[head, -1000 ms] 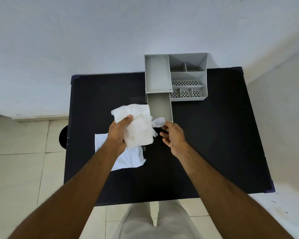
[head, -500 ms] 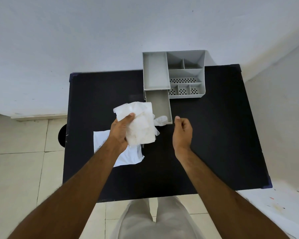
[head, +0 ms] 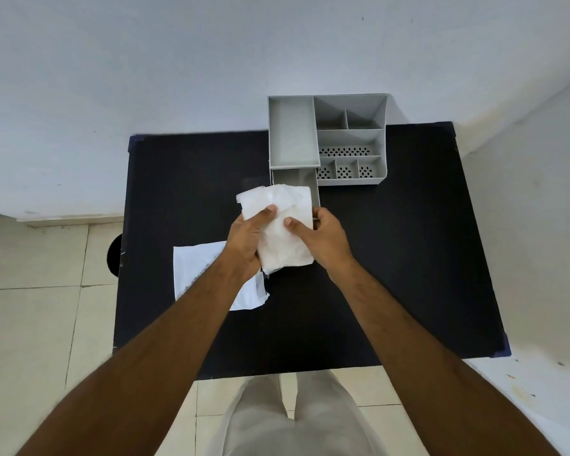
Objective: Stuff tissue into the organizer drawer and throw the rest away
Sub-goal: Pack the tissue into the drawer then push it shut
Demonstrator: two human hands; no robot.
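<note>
A wad of white tissue (head: 282, 225) is held over the table just in front of the open drawer (head: 293, 179). My left hand (head: 247, 240) grips its left side, thumb on top. My right hand (head: 323, 238) grips its right side, thumb pressed on the tissue. The drawer is pulled out toward me from the grey organizer (head: 326, 139), and the tissue covers its near half. The organizer stands at the table's far edge with several open compartments.
A flat white sheet (head: 204, 271) lies on the black table (head: 392, 258) at the left, partly under my left forearm. A dark round object (head: 114, 255) shows on the floor at the table's left edge. White walls stand behind and to the right.
My right hand moved left from beside the drawer and took hold of the tissue. The tissue wad shifted slightly right, over the drawer's front.
</note>
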